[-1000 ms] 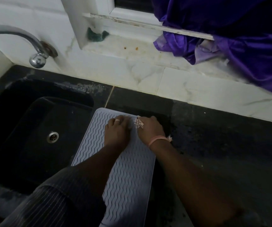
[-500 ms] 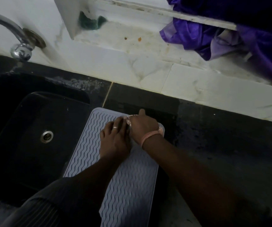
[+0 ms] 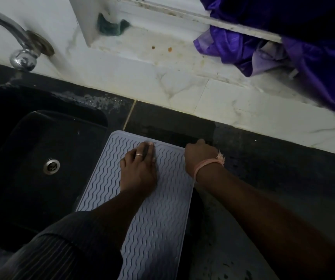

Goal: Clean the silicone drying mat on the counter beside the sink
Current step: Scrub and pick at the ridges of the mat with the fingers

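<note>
Lying flat along the worktop's (image 3: pixel 263 178) left edge, just beside the sink (image 3: pixel 31 158), the mat (image 3: pixel 162 215) carries the left hand (image 3: pixel 139 168), whose straight fingers press its far end. The right hand (image 3: pixel 200 156) sits at the mat's far right corner, fingers curled under; whether its grip holds anything cannot be told. A tap (image 3: pixel 19 47) overhangs the sink's far edge. Purple cloth (image 3: pixel 314 57) drapes the sill (image 3: pixel 162 57) behind, near a green scrubber (image 3: pixel 110 27).
</note>
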A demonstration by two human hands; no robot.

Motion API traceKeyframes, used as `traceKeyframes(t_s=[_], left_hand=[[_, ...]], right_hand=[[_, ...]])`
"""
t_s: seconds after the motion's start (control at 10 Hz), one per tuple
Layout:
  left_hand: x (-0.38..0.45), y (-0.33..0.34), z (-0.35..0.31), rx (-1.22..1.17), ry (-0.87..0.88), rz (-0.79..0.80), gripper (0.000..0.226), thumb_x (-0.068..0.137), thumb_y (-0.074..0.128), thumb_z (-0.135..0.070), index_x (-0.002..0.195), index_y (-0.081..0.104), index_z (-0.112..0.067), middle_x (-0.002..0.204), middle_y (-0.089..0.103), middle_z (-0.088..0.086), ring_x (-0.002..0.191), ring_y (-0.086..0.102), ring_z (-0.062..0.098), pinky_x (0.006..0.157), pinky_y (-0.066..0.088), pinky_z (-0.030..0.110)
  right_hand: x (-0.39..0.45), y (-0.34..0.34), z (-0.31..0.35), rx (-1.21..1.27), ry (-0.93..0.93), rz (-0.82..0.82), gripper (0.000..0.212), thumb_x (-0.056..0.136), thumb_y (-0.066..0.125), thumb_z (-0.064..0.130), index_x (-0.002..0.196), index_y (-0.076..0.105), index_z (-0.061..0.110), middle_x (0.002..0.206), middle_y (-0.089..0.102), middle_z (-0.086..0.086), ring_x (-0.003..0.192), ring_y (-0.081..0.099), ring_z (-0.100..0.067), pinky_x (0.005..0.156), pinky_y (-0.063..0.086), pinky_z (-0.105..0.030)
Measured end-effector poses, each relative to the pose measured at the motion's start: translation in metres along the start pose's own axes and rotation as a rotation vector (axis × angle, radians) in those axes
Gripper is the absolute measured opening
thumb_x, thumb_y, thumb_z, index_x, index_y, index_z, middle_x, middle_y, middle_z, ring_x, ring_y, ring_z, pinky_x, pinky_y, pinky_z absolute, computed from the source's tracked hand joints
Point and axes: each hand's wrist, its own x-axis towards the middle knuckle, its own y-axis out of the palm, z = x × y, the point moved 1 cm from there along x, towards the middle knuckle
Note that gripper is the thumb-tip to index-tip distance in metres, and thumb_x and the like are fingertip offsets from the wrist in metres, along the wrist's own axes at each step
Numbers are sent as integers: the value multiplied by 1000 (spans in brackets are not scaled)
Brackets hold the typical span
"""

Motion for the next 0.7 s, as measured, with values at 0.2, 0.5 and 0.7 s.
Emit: traceKeyframes(t_s=[0.2, 0.5, 0.7], left_hand=[[4, 1, 0, -14, 50, -98, 60, 106, 23, -51, 162, 17, -31, 167, 17, -2, 147, 19, 26, 116, 25, 50], [7, 8, 3, 50, 69, -76, 83, 94, 51, -64, 162, 17, -31, 167, 17, -1, 144, 24, 30, 112, 30, 51], [6, 2, 2, -1, 56, -68, 61, 106, 25, -52, 162, 16, -32, 168, 17, -1, 146, 21, 28, 115, 28, 53]], right_hand=[[-1, -30, 15, 48, -10, -140, 29, 96, 58, 18, 124, 65, 11, 125, 55, -14, 107, 64, -33, 75, 45, -35], [-10, 3, 81, 116, -162, -230, 33, 106, 44, 26, 131, 59, 12, 135, 44, -17, 101, 62, -32, 73, 50, -38], [0, 15, 37, 91, -110, -129, 33, 103, 48, 27, 130, 63, 15, 130, 50, -12, 89, 60, -24, 63, 37, -28]])
